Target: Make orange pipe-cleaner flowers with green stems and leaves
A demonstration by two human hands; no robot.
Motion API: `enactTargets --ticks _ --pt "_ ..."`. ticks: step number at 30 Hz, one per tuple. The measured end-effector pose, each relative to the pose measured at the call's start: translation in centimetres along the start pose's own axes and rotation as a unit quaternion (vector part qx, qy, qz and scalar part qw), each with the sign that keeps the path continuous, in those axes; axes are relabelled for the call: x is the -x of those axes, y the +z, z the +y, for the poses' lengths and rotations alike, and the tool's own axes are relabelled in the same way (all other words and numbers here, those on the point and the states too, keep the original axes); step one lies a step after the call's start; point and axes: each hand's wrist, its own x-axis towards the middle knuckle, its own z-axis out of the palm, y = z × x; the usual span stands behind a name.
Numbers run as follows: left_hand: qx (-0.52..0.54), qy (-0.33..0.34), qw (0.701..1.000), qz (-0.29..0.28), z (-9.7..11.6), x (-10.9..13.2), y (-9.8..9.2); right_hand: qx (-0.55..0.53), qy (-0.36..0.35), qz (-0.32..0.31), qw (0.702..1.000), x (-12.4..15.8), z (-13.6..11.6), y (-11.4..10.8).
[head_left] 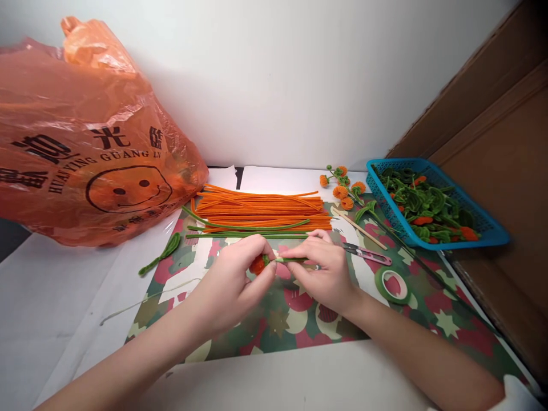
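Note:
My left hand [233,279] is closed around a small orange pipe-cleaner flower [257,264], pinched between thumb and fingers. My right hand [322,271] is closed on the flower's green stem [290,260], fingers pinching it just right of the orange head. Both hands hover over a patterned green-and-red sheet [299,319] on the white table. A bundle of orange pipe cleaners [261,208] lies just beyond the hands, with a few green pipe cleaners [248,233] along its near side.
A big orange plastic bag [85,142] fills the left. A blue basket [432,200] of finished green-and-orange pieces stands at the right, by a brown wall. Finished orange flowers [342,188], a wooden stick [359,228], scissors [366,252], a green tape roll [393,285] and a green leaf piece [165,254] lie around.

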Motion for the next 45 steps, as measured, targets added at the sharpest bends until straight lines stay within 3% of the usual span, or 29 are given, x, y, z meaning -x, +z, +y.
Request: enactTargets --ticks 4,8,11,18,23,27,33,35,38,41,45 --pt "0.085 -0.066 0.992 -0.063 -0.1 -0.3 -0.3 0.040 -0.039 -0.021 0.998 -0.1 0.4 -0.2" --pt "0.179 -0.115 0.965 -0.152 -0.9 -0.6 -0.4 0.045 -0.061 -0.042 0.996 -0.1 1.2 -0.2" --pt "0.226 -0.155 0.944 -0.185 -1.5 -0.7 -0.3 0.037 -0.079 -0.052 0.995 -0.2 1.9 -0.4" --pt "0.382 -0.309 0.840 -0.231 -2.4 -0.4 0.9 0.009 -0.190 -0.138 0.972 -1.3 2.6 -1.7" --pt "0.429 -0.334 0.796 -0.265 -3.0 -0.3 1.9 -0.017 -0.170 -0.226 0.959 -2.0 2.1 -2.3" --pt "0.386 -0.305 0.837 -0.238 -3.0 -0.1 2.3 -0.084 -0.085 -0.275 0.954 -2.0 1.7 -2.6" --pt "0.277 -0.252 0.908 -0.191 -2.6 0.1 2.1 -0.112 0.166 -0.249 0.948 -2.1 0.7 -2.8" --pt "0.264 -0.235 0.919 -0.175 -2.2 0.1 2.0 -0.120 0.247 -0.254 0.927 -2.2 0.7 -2.9" --pt "0.249 -0.227 0.928 -0.157 -1.6 0.2 1.9 -0.190 0.341 -0.328 0.860 -2.5 0.8 -3.0" --pt "0.235 -0.226 0.934 -0.144 -1.2 0.4 2.0 -0.259 0.363 -0.353 0.822 -2.9 1.0 -3.2" --pt "0.222 -0.207 0.944 -0.131 -1.3 0.6 2.2 -0.300 0.353 -0.326 0.824 -3.2 0.6 -3.5"
